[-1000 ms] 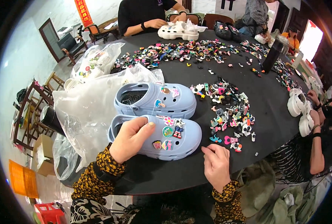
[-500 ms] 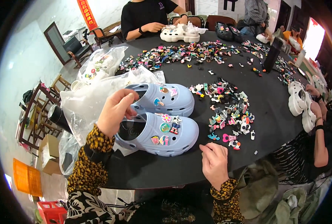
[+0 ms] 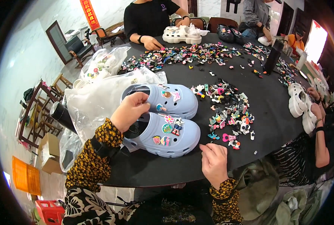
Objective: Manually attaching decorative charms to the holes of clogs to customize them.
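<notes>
Two light-blue clogs lie side by side on the black table, toes to the right: the near clog and the far clog. Small charms in flower, star, flag and other shapes dot their uppers. My left hand is over the clogs' foot openings, its thumb and finger pinched; anything between them is hidden. My right hand, fingers curled, rests at the table's near edge, just right of the near clog's toe. Whatever it may hold is hidden. A pile of loose charms lies right of the clogs.
Clear plastic bags and a black bottle stand to the left. A long charm heap spreads across the back. Opposite, a person's hand reaches the heap beside a white clog. White clogs are at the right.
My left hand has moved right and slightly down, farther over the clog openings. The clogs have shifted slightly. Across the table, the person's hand has gone from the white clog to the charm heap.
</notes>
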Action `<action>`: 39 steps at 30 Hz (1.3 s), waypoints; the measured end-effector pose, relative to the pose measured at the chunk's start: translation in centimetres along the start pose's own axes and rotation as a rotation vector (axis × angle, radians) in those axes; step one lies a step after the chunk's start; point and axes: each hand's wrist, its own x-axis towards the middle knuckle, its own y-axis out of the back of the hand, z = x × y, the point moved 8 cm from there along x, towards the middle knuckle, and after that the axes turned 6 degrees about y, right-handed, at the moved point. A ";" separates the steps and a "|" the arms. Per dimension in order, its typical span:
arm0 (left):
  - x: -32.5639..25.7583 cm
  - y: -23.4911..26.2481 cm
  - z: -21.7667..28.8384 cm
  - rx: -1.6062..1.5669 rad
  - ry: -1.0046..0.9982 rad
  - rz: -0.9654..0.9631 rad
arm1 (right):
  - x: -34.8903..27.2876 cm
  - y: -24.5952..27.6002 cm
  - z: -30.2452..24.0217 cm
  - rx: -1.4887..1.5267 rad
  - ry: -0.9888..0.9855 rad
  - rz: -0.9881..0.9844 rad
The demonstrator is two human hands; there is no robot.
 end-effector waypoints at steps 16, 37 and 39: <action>-3.3 -0.9 -0.3 0.201 -0.258 0.118 | 0.3 -0.2 -0.1 -0.020 -0.019 -0.007; -3.8 -1.0 -0.5 0.216 -0.284 0.141 | 0.1 -0.8 0.2 -0.026 -0.017 -0.041; -3.8 -1.0 -0.2 0.241 -0.271 0.146 | 0.1 -0.7 0.2 -0.030 -0.017 -0.029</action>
